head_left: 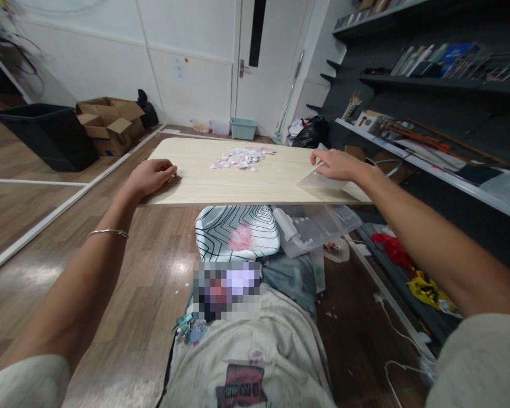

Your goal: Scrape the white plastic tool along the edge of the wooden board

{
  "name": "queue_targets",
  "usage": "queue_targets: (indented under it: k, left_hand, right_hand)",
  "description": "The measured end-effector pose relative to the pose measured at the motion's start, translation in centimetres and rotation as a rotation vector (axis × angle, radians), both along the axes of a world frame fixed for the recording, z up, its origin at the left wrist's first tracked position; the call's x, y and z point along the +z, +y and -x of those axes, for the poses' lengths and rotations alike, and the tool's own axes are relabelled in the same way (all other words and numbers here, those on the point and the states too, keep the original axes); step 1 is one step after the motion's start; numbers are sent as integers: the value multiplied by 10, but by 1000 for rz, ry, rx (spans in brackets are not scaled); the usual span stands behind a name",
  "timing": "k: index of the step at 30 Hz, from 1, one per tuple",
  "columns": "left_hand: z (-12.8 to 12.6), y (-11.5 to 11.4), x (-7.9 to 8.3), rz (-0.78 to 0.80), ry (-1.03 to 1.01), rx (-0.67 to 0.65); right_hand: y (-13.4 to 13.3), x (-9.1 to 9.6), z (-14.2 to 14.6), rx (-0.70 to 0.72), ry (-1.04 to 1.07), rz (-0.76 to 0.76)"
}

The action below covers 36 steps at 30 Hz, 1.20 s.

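Observation:
On the pale wooden board (195,184) in front of me lies a loose heap of small white and pinkish paper scraps (243,158). My left hand (151,175) rests at the board's left end with its fingers curled together; whether anything is between them is hidden. At the right end, my right hand (334,164) is closed on a thin white card (321,180), which is tilted with its lower edge at the board's surface. The heap lies between the two hands, touching neither.
Below the board are a patterned tray (212,226) with pink bits and a clear plastic box (308,232). A black bin (46,139) and cardboard boxes (108,122) stand left. A teal basket (243,129) sits by the door. Shelves (429,153) line the right side.

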State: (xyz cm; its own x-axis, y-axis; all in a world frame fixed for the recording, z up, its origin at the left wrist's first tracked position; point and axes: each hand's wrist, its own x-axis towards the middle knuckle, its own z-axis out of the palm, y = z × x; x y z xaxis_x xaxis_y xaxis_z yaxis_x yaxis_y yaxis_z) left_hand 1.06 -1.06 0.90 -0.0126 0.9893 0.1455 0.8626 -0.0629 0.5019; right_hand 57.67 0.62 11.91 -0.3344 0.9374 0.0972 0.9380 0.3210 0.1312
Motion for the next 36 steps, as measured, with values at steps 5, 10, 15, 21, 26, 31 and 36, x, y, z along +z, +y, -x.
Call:
queue_targets:
  k: [5, 10, 15, 21, 26, 31, 36]
  left_hand:
    - [0, 0, 0, -12, 15, -5]
    - [-3, -3, 1, 19, -19, 24]
    - [-3, -4, 2, 23, -27, 28]
    - [-3, -4, 2, 18, -25, 17]
    - [-2, -2, 1, 18, -39, 9]
    - [1, 0, -1, 10, -17, -2]
    - [5, 4, -6, -4, -15, -8]
  right_hand:
    - [-2, 0, 1, 4, -11, 14]
    - [-7, -1, 3, 36, -26, 34]
    - [-7, -4, -2, 82, 11, 18]
    - [-10, -8, -2, 59, 17, 1]
    - [-19, -15, -6, 70, 11, -38]
    - [-29, -27, -16, 61, 31, -100]
    - [-33, -35, -20, 55, 14, -151]
